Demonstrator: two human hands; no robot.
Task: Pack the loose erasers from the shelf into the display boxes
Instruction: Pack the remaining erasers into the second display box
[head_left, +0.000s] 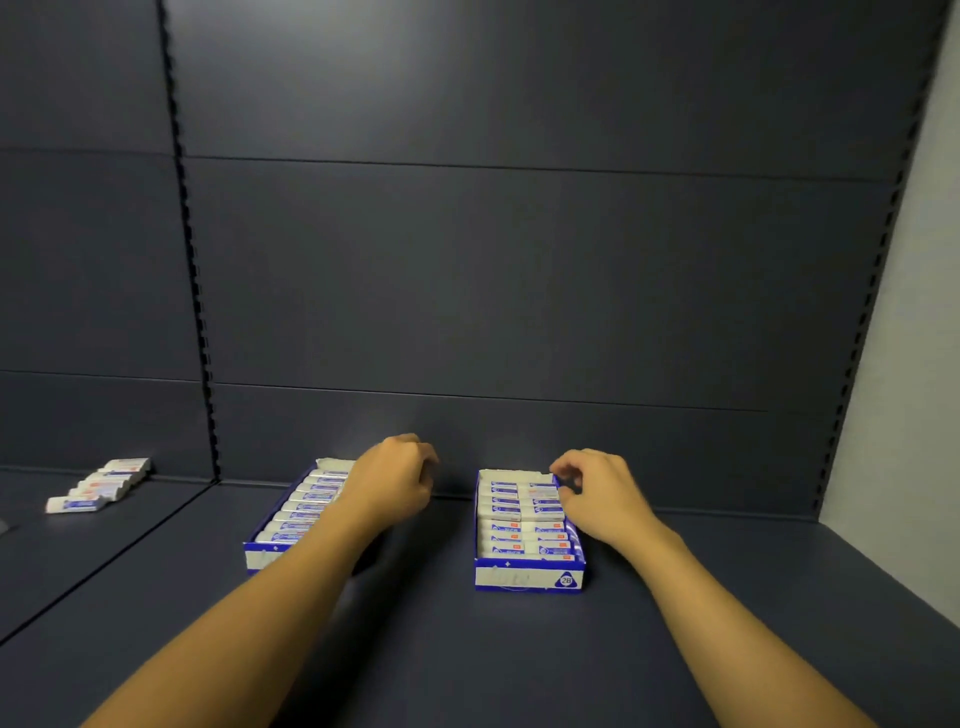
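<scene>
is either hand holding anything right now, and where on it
Cannot be told. The left hand is curled over the left display box, the right hand at the right display box's far corner; no held eraser shows.

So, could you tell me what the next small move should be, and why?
Probably reach the left hand across to the loose erasers at far left: both boxes look nearly full, neither hand seems to hold an eraser, and that pile remains unpacked.
</scene>
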